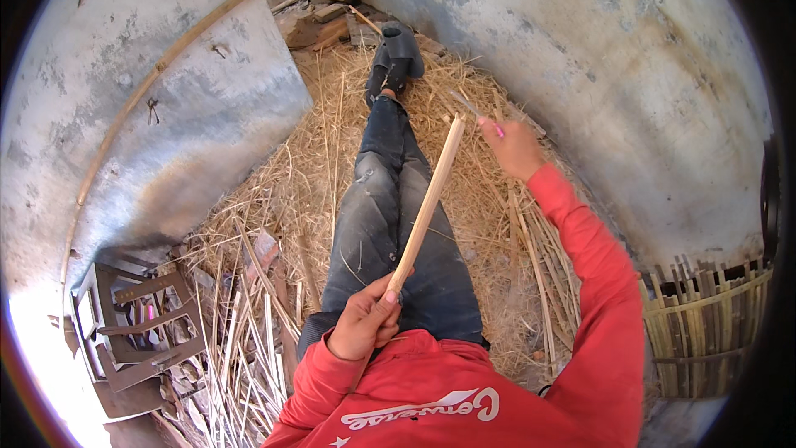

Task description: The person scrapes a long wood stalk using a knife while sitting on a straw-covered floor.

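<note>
My left hand is closed round the lower end of a pale split bamboo strip, close to my waist. The strip slants up and away over my outstretched legs, its far end near my right hand. A knife with a thin blade and a pink handle is gripped in my right hand, off to the right. Its blade points up and left, apart from the strip's tip. Part of the knife handle is hidden by my fingers.
Shavings and thin strips cover the floor. A bundle of long strips lies right of my legs, more strips at left. A broken dark frame stands at left, a woven basket at right. Walls close in both sides.
</note>
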### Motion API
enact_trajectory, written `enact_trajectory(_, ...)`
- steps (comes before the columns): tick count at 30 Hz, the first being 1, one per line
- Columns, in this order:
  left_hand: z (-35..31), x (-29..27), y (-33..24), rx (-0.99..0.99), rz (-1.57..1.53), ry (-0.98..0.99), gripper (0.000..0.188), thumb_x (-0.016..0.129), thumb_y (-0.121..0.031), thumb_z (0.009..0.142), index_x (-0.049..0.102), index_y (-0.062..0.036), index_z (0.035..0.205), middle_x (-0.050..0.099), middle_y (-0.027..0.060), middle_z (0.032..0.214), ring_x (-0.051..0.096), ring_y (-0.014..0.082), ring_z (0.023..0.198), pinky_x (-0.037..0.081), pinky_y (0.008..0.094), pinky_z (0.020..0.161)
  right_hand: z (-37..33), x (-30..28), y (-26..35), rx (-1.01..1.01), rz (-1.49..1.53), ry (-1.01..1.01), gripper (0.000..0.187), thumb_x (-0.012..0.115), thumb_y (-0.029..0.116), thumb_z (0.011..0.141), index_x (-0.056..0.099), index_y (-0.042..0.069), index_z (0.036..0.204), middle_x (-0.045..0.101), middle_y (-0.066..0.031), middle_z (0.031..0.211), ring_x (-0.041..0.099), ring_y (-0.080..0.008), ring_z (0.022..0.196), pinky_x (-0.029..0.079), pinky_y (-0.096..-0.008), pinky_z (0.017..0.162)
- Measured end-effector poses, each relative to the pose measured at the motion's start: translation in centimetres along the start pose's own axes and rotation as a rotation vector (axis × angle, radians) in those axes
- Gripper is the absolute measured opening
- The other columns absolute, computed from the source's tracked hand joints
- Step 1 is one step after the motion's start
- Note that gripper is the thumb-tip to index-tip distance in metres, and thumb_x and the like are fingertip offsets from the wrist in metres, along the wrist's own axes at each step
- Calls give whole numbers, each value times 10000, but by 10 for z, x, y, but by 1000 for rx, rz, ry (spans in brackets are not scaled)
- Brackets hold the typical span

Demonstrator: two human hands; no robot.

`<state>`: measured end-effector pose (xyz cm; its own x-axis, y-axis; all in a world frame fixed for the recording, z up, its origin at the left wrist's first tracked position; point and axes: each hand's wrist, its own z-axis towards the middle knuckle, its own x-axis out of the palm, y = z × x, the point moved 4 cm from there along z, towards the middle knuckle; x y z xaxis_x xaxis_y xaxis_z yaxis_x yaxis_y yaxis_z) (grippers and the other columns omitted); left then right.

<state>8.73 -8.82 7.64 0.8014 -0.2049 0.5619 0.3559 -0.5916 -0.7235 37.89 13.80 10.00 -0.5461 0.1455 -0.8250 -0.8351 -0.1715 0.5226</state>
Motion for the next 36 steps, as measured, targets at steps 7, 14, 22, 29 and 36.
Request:
enact_trajectory(7,4,-22,-6,-45,-112,-15,369,412,-370,1104,531,-50,1245,288,-61,658,203,39,472,173,225,426,-68,1,94,-170,366,132,521,590,469,994,675,11,759,513,-194,531,479,-352,466,388,-440,484)
enact_trajectory(14,6,-23,-3,-115,-138,35,391,435,-479,1074,502,-94,1045,296,-74,637,212,37,463,181,226,421,-139,46,123,-447,199,365,484,633,491,946,645,78,693,612,-159,575,624,-375,524,482,-461,470)
enact_trajectory(22,1,-27,11,-167,-94,-41,388,398,-462,1090,507,-103,991,314,-64,653,231,43,480,181,229,429,-57,40,74,-189,229,62,573,566,491,1003,650,7,709,497,-164,502,506,-286,437,411,-451,495)
enact_trajectory(29,-4,-16,5,-168,-199,105,418,458,-501,1058,493,-92,978,309,-70,630,215,34,482,163,229,423,11,-4,-2,-49,193,-144,621,516,519,1018,624,1,692,452,-129,510,479,-235,477,388,-402,503)
enact_trajectory(36,7,-29,4,-3,-192,1,446,329,-447,1108,495,-63,955,289,-50,625,249,60,487,195,235,418,-55,2,96,-230,383,119,529,594,512,975,651,39,746,518,-131,548,522,-278,486,398,-407,498)
